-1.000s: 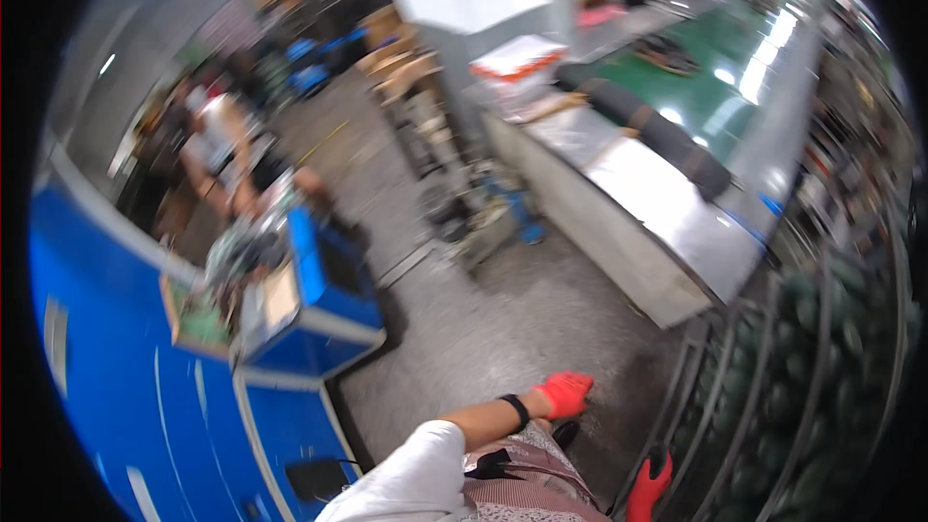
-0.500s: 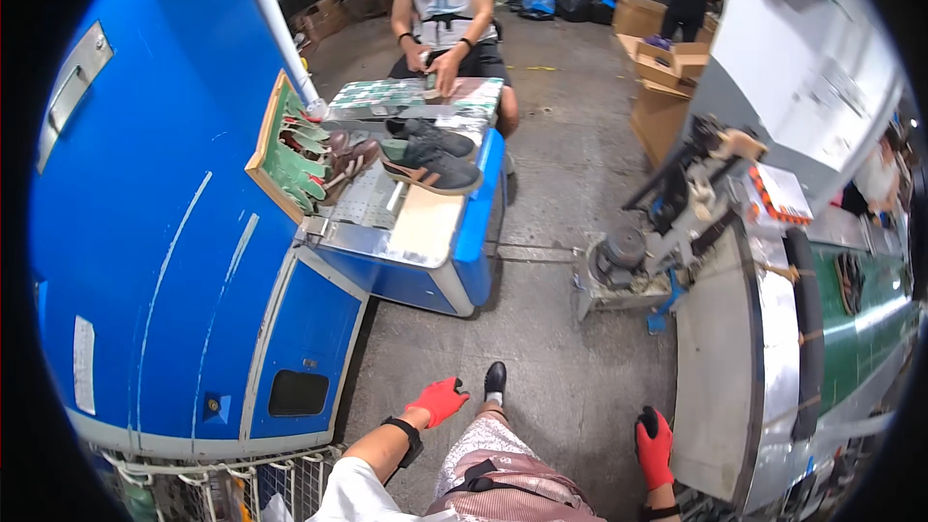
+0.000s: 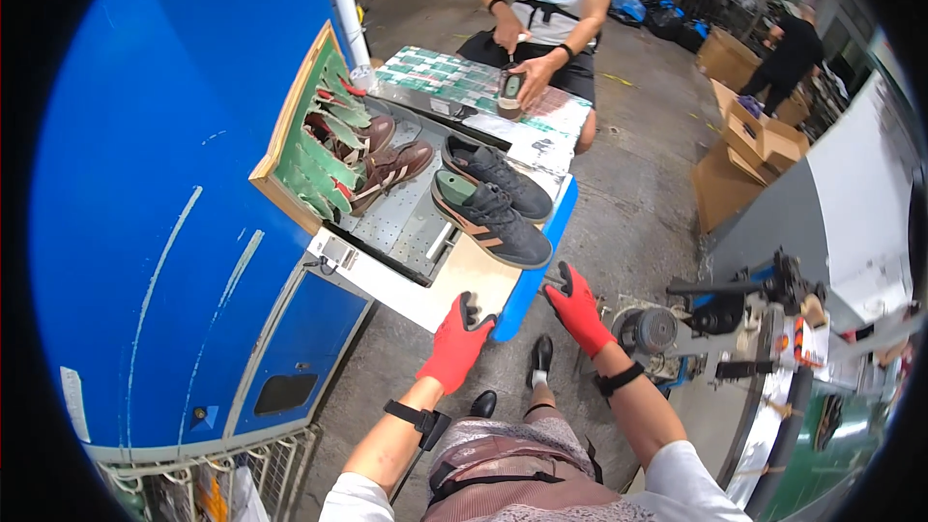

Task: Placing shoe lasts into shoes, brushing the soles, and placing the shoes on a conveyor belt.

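A pair of dark sneakers, the near sneaker with tan stripes and the far sneaker beside it, rests on the pale board at the machine's outlet. My left hand, in a red glove with black fingertips, hangs over the board's near edge, fingers apart and holding nothing. To its right my right hand, gloved alike, reaches forward with fingers spread, just short of the near sneaker's toe and beside the blue edge strip. Neither hand touches a sneaker. Brown shoes lie at the opening under torn green strips.
The blue machine cabinet stands at my left. Across the bench, a person's hands hold another shoe over a green-and-white checked surface. A motor stands on my right; cardboard boxes are farther back.
I have stepped closer to the bench. Both hands have moved forward and inward, my right hand swinging in from far right toward the sneakers. The brown shoes now lie farther out from the opening.
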Motion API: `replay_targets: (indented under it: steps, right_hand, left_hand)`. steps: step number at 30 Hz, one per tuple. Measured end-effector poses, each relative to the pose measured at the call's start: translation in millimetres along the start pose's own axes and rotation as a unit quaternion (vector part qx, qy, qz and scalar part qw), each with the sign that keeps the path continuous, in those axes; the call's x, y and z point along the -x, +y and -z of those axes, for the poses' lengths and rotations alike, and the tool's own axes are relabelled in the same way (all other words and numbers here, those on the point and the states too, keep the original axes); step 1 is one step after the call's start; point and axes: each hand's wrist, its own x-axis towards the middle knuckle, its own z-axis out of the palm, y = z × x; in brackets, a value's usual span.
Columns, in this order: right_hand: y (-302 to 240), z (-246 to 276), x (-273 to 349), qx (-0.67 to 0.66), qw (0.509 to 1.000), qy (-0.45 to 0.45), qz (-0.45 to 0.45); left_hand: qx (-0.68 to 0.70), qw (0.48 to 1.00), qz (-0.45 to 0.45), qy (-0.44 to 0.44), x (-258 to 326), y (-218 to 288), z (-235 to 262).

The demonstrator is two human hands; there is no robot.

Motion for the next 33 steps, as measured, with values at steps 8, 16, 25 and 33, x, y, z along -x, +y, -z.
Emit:
replay_targets:
  steps: [8,16,25,33]
  right_hand:
    - [-28,-15,-127,0.030,0.991,-0.036,0.129]
    - [-28,-39,-280,0.051,0.960,-0.145,0.233]
    - [-29,-60,-306,-0.005,0.929,-0.314,0.196]
    - [-53,-80,-294,0.134,0.938,-0.252,0.195]
  left_hand:
    - [-0.050,0.974,-0.036,0.216,-119,81,-2]
    - [-0.051,0.928,-0.059,0.364,-182,75,-57]
    - [-0.175,0.902,-0.012,0.394,-170,90,-77]
    - [0.074,0.886,0.051,0.454,-212,78,-93]
